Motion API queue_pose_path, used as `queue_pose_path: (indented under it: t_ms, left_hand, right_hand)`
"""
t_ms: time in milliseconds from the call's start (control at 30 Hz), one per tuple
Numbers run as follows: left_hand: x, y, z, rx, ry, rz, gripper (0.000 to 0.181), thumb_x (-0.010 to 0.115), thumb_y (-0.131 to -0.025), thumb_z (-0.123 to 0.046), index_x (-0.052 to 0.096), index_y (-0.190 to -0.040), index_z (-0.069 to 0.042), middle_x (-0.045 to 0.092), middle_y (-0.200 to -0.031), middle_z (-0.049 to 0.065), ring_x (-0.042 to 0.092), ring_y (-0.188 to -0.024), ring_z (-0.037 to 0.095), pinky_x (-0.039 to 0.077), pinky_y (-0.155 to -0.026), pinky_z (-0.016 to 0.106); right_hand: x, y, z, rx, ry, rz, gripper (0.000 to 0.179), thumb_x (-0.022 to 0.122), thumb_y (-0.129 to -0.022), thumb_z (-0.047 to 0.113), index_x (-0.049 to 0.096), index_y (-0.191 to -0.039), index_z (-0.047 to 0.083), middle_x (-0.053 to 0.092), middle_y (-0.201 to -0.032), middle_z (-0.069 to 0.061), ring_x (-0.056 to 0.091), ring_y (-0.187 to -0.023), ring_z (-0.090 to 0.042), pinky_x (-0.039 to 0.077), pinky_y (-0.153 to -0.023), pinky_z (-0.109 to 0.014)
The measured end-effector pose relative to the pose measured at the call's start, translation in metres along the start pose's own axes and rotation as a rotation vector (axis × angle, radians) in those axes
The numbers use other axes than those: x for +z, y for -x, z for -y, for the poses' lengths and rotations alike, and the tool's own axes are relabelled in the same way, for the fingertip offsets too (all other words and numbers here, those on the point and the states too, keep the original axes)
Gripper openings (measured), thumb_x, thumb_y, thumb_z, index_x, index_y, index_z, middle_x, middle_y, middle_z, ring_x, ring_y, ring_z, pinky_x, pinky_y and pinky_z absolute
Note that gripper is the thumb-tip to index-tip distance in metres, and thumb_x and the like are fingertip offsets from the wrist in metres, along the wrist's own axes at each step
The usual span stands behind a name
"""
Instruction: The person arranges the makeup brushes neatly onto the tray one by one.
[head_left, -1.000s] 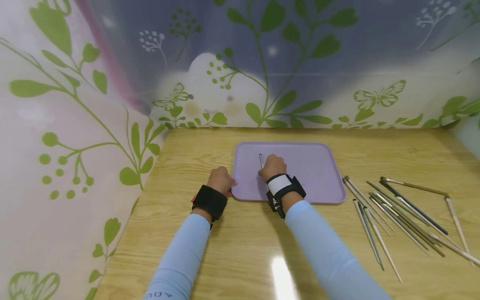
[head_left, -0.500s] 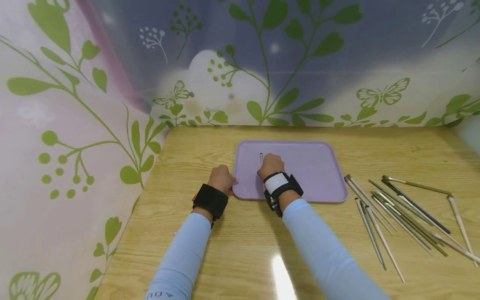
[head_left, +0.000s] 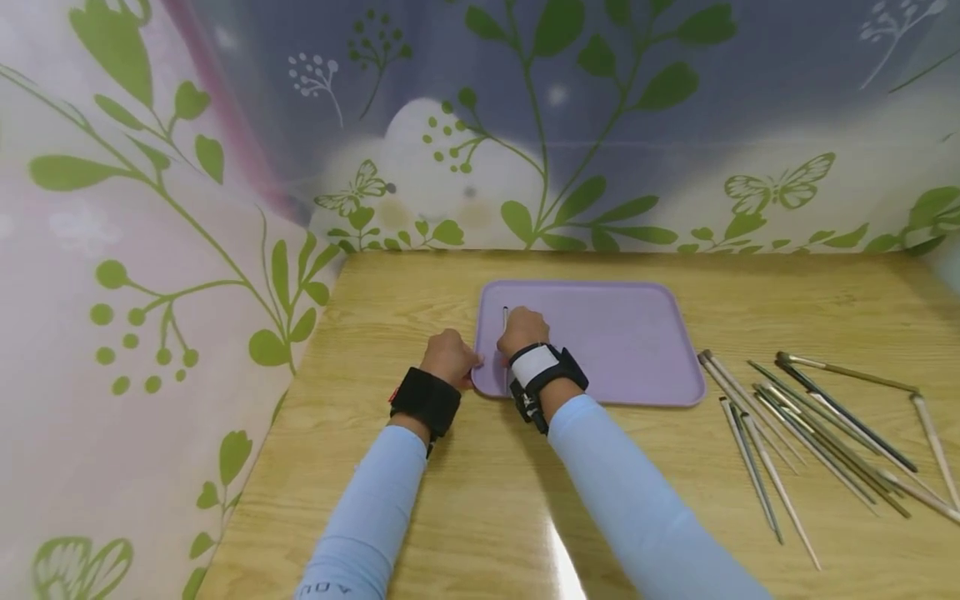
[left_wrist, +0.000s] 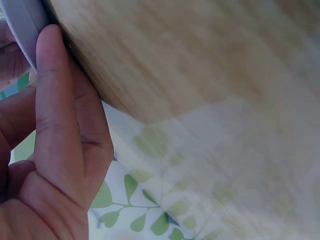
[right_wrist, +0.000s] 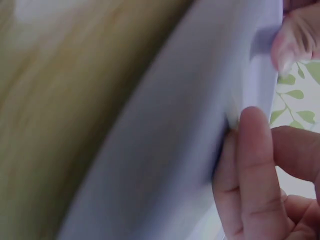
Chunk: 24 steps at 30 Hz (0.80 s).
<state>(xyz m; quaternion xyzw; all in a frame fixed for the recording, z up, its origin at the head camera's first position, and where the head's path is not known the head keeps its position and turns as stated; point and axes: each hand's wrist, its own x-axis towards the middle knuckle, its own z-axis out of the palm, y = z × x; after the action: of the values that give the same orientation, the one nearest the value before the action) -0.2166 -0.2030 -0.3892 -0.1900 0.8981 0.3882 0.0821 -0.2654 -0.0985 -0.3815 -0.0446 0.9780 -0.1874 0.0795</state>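
A lilac rectangular tray (head_left: 607, 333) lies on the wooden table. My left hand (head_left: 447, 358) grips its left edge near the front corner; in the left wrist view its fingers (left_wrist: 55, 105) lie along the rim. Inside the tray, close to that side, my right hand (head_left: 523, 332) pinches a thin paintbrush (head_left: 506, 315) that points away from me. Most of the brush is hidden by the hand. The right wrist view has the right-hand fingers (right_wrist: 257, 170) at the tray's surface, with the left thumb (right_wrist: 292, 50) on the rim beyond.
Several more paintbrushes (head_left: 832, 450) lie in a loose, overlapping spread on the table (head_left: 465, 517) to the right of the tray. A patterned cloth wall (head_left: 615, 183) rises behind the table, and another stands along its left side.
My right hand has slid left across the tray with the paintbrush, nearer the left rim. My left hand keeps its grip on the edge. The whole view shifts slightly.
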Motion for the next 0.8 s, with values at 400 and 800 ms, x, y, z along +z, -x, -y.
queue_pose_path:
  t_ms: [400, 800]
  left_hand:
    - [0.011, 0.007, -0.003, 0.118, -0.018, 0.016, 0.020, 0.048, -0.073, 0.001, 0.060, -0.057, 0.003, 0.053, -0.044, 0.007, 0.048, -0.032, 0.010, 0.044, -0.033, 0.020]
    - [0.017, 0.013, -0.011, 0.174, -0.133, -0.028, 0.020, 0.050, -0.071, 0.000, 0.060, -0.054, 0.000, 0.054, -0.042, 0.006, 0.047, -0.031, 0.009, 0.040, -0.032, 0.018]
  right_hand:
    - [0.003, 0.007, 0.004, -0.038, -0.013, -0.003, 0.019, 0.057, -0.071, 0.011, 0.062, -0.086, 0.000, 0.062, -0.090, -0.015, 0.059, -0.082, -0.027, 0.052, -0.068, -0.036]
    - [-0.007, 0.015, -0.009, -0.015, -0.054, 0.035, 0.019, 0.060, -0.065, 0.012, 0.062, -0.081, 0.001, 0.062, -0.084, -0.013, 0.055, -0.072, -0.023, 0.049, -0.059, -0.031]
